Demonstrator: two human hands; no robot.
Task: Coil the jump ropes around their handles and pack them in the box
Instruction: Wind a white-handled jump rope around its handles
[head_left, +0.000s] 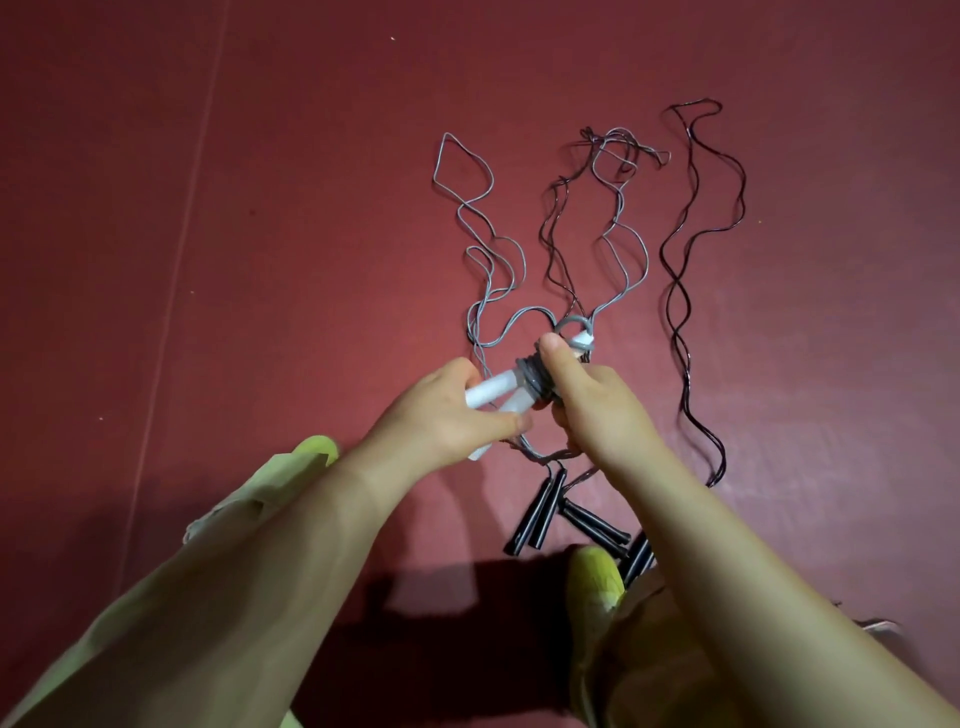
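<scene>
My left hand (447, 410) grips two white handles (132, 389) of a grey jump rope, held side by side above the floor. A few grey turns (535, 376) are wound around the handles' far end. My right hand (587, 400) pinches the grey rope at those turns, thumb on top. The loose grey rope (485, 234) trails away in wavy loops on the floor. Dark ropes (680, 270) lie stretched out to the right. Their black handles (540, 509) lie near my feet. No box is in view.
The floor is a dark red mat (260, 208) with a seam running down its left side. My two yellow-green shoes (597, 577) sit at the bottom, the right one beside several black handles. A grey and a dark rope tangle together at the far end (613, 145).
</scene>
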